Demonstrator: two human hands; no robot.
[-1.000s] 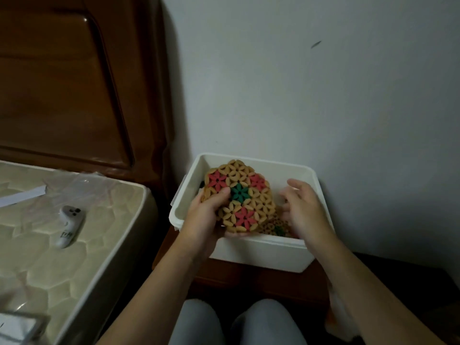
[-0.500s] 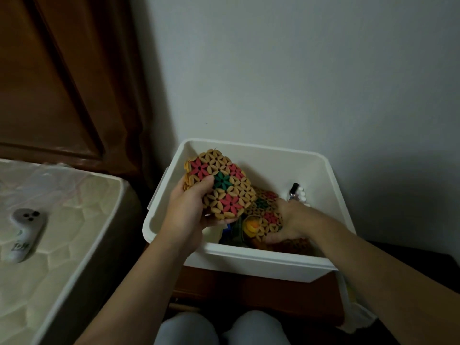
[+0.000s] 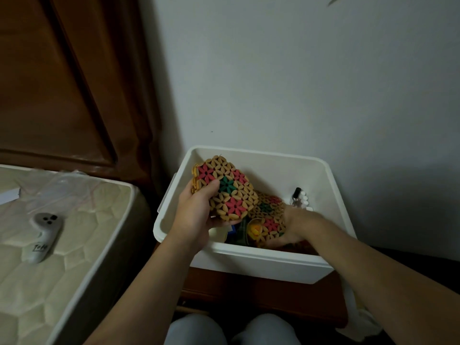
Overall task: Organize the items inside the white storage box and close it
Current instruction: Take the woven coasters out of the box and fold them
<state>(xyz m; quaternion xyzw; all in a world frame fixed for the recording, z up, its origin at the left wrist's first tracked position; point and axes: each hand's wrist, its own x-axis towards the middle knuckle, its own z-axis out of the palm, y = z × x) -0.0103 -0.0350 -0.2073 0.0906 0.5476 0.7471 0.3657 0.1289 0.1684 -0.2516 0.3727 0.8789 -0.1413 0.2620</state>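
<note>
Gripping a flower-patterned mat above the white box, the left hand is tilting it upright. The right hand is clasping a second mat inside the box, which is sitting on a wooden stand between mattress and wall.

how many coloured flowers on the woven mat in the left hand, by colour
On the woven mat held up by the left hand over the white storage box, counting only what shows:
red flowers: 3
green flowers: 1
total: 4 coloured flowers; the rest of the weave is plain tan. The thumb covers part of the mat, so more could be hidden.
</note>
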